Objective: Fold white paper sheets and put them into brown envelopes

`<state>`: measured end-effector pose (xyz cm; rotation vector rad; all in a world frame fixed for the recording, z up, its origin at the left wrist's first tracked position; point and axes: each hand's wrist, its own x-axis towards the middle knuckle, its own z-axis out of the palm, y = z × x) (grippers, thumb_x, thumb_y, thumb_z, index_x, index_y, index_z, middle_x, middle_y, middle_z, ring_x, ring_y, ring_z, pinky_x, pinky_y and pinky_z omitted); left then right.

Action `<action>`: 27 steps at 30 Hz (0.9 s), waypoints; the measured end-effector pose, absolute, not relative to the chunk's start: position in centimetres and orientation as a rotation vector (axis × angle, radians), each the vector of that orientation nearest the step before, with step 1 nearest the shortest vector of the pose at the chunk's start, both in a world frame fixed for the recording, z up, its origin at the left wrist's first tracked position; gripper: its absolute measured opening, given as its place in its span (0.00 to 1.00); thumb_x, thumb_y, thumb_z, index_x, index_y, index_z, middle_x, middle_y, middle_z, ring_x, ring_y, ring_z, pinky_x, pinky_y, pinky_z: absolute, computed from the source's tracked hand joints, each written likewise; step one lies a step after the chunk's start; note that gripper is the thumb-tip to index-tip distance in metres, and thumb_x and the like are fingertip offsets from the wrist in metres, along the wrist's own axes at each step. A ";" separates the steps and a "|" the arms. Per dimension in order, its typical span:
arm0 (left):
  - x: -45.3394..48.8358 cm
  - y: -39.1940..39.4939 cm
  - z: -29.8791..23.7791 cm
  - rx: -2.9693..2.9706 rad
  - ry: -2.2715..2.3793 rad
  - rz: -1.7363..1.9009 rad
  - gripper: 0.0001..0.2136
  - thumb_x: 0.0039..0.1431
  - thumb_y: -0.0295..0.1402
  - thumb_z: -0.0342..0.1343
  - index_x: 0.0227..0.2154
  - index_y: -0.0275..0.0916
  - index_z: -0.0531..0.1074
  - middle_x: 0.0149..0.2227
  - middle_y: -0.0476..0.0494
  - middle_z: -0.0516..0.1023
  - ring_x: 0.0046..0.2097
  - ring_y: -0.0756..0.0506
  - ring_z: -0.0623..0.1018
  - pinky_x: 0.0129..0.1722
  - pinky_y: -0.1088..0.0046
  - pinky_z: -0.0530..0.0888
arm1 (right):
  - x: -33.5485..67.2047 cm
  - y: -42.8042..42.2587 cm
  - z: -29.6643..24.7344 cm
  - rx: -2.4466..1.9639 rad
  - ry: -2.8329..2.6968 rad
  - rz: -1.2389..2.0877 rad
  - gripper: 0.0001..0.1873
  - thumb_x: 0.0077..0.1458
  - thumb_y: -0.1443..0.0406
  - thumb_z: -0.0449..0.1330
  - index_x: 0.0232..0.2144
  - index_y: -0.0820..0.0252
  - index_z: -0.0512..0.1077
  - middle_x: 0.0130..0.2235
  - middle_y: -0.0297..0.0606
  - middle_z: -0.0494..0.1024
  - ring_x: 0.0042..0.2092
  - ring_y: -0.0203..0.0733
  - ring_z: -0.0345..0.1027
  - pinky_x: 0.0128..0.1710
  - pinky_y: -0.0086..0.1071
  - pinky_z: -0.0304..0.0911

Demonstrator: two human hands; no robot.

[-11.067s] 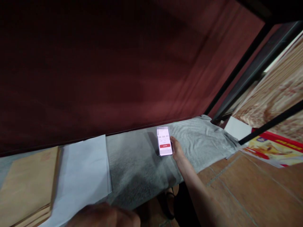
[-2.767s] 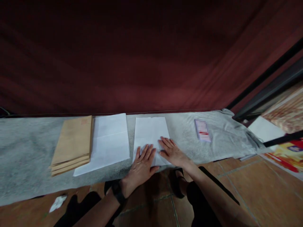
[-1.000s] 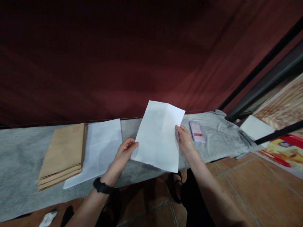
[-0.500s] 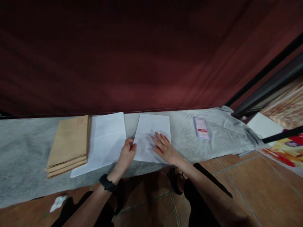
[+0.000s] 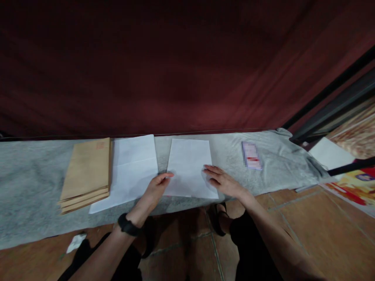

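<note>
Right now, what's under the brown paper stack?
The brown paper stack overlaps the left part of the white paper, which shows past its right side and near corner. Grey cloth shows on its left. Anything else beneath is covered.

The grey-draped bench (image 5: pixel 32 183) bears envelopes (image 5: pixel 88 168), papers (image 5: pixel 135 168), a sheet (image 5: pixel 189 158) by its front edge, a phone (image 5: pixel 252 156) nearer its right end.

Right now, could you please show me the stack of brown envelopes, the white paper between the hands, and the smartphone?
Stack of brown envelopes (image 5: pixel 87 168): head view, top envelope's face.
White paper at centre (image 5: pixel 189 166): head view, bare middle.
Smartphone (image 5: pixel 252 155): head view, middle of its screen.
</note>
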<state>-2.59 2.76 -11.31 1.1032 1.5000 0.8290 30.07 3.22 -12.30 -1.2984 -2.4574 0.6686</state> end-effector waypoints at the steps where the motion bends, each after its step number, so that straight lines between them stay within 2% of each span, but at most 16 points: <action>1: -2.6 2.6 -10.9 1.010 1.483 0.819 0.17 0.51 0.40 0.59 0.42 0.38 0.79 0.38 0.43 0.81 0.35 0.45 0.77 0.29 0.72 0.74 | 30.6 3.0 -12.0 -1.254 -2.454 0.751 0.30 0.63 0.70 0.53 0.66 0.53 0.66 0.71 0.39 0.61 0.71 0.44 0.53 0.72 0.47 0.49; 5: -2.8 2.2 -9.2 0.782 1.409 0.823 0.18 0.45 0.41 0.64 0.40 0.40 0.79 0.52 0.39 0.79 0.47 0.40 0.78 0.31 0.70 0.78 | 32.0 2.2 -11.8 -1.188 -2.431 0.938 0.36 0.57 0.73 0.56 0.66 0.45 0.65 0.71 0.32 0.60 0.73 0.45 0.50 0.71 0.47 0.53; 8: -3.1 2.2 -8.3 0.735 1.333 0.857 0.17 0.42 0.39 0.66 0.38 0.39 0.80 0.58 0.38 0.76 0.52 0.38 0.77 0.33 0.70 0.79 | 31.8 2.0 -11.9 -1.206 -2.403 0.854 0.33 0.59 0.73 0.56 0.65 0.46 0.67 0.70 0.35 0.63 0.72 0.46 0.53 0.71 0.50 0.51; 10: -3.6 2.3 -7.8 0.729 1.259 0.844 0.17 0.43 0.38 0.65 0.39 0.39 0.80 0.56 0.38 0.78 0.51 0.38 0.78 0.34 0.69 0.79 | 31.2 2.1 -11.7 -1.210 -2.377 0.801 0.30 0.62 0.73 0.53 0.62 0.48 0.71 0.67 0.38 0.68 0.69 0.45 0.58 0.71 0.51 0.51; 12: -4.5 2.6 -7.4 0.735 1.186 0.794 0.20 0.45 0.37 0.63 0.43 0.38 0.80 0.49 0.38 0.80 0.45 0.40 0.79 0.34 0.67 0.80 | 30.8 2.3 -11.1 -1.199 -2.334 0.836 0.27 0.64 0.72 0.52 0.61 0.48 0.73 0.64 0.37 0.73 0.67 0.44 0.63 0.70 0.50 0.54; 15: -6.1 3.0 -7.2 0.934 1.199 0.842 0.21 0.50 0.36 0.60 0.49 0.40 0.78 0.40 0.42 0.80 0.39 0.43 0.79 0.38 0.65 0.79 | 30.8 2.4 -9.8 -1.150 -2.226 1.050 0.21 0.68 0.63 0.54 0.59 0.46 0.74 0.61 0.34 0.76 0.63 0.45 0.68 0.66 0.45 0.61; 17: -6.8 3.2 -7.4 1.274 1.273 0.917 0.20 0.51 0.33 0.60 0.48 0.41 0.79 0.42 0.43 0.79 0.44 0.43 0.78 0.46 0.64 0.78 | 31.1 2.3 -9.3 -1.134 -2.126 1.194 0.19 0.68 0.57 0.55 0.57 0.49 0.76 0.59 0.35 0.78 0.60 0.47 0.71 0.63 0.43 0.64; 20: -6.7 3.3 -8.1 1.709 1.260 0.867 0.20 0.49 0.31 0.59 0.47 0.45 0.80 0.55 0.40 0.75 0.59 0.39 0.73 0.60 0.61 0.71 | 31.5 2.2 -9.3 -1.216 -1.963 1.292 0.21 0.66 0.50 0.56 0.49 0.55 0.81 0.48 0.37 0.84 0.50 0.48 0.77 0.52 0.39 0.71; 22: -6.1 3.4 -8.8 1.800 1.223 0.786 0.18 0.51 0.33 0.60 0.47 0.45 0.81 0.62 0.40 0.72 0.63 0.37 0.70 0.60 0.61 0.71 | 31.5 2.3 -9.7 -1.335 -1.844 1.300 0.23 0.64 0.48 0.57 0.39 0.58 0.82 0.36 0.35 0.84 0.38 0.45 0.77 0.38 0.35 0.72; 23: -5.7 3.5 -9.1 1.795 1.225 0.747 0.16 0.53 0.36 0.61 0.45 0.44 0.81 0.61 0.39 0.74 0.61 0.36 0.73 0.57 0.62 0.73 | 31.4 2.5 -10.0 -1.389 -1.782 1.293 0.23 0.63 0.47 0.58 0.33 0.58 0.81 0.30 0.34 0.82 0.33 0.44 0.74 0.33 0.34 0.70; 24: -5.3 3.8 -9.5 1.767 1.250 0.726 0.14 0.54 0.39 0.61 0.42 0.42 0.82 0.55 0.39 0.78 0.56 0.36 0.77 0.53 0.63 0.76 | 31.3 2.8 -10.2 -1.426 -1.720 1.279 0.23 0.61 0.46 0.59 0.29 0.58 0.80 0.27 0.33 0.79 0.30 0.42 0.72 0.31 0.33 0.68; 26: -4.6 4.5 -10.0 1.687 1.310 0.716 0.13 0.56 0.43 0.59 0.36 0.40 0.81 0.41 0.41 0.84 0.44 0.38 0.81 0.45 0.65 0.77 | 30.9 3.5 -10.5 -1.429 -1.617 1.249 0.22 0.59 0.47 0.60 0.27 0.57 0.77 0.26 0.33 0.78 0.30 0.42 0.71 0.32 0.33 0.68; 27: -4.3 4.9 -10.2 1.653 1.333 0.734 0.14 0.56 0.44 0.58 0.34 0.40 0.81 0.37 0.42 0.84 0.40 0.39 0.81 0.42 0.66 0.77 | 30.6 3.9 -10.6 -1.404 -1.578 1.232 0.21 0.58 0.47 0.61 0.28 0.57 0.77 0.29 0.34 0.79 0.33 0.43 0.72 0.34 0.34 0.69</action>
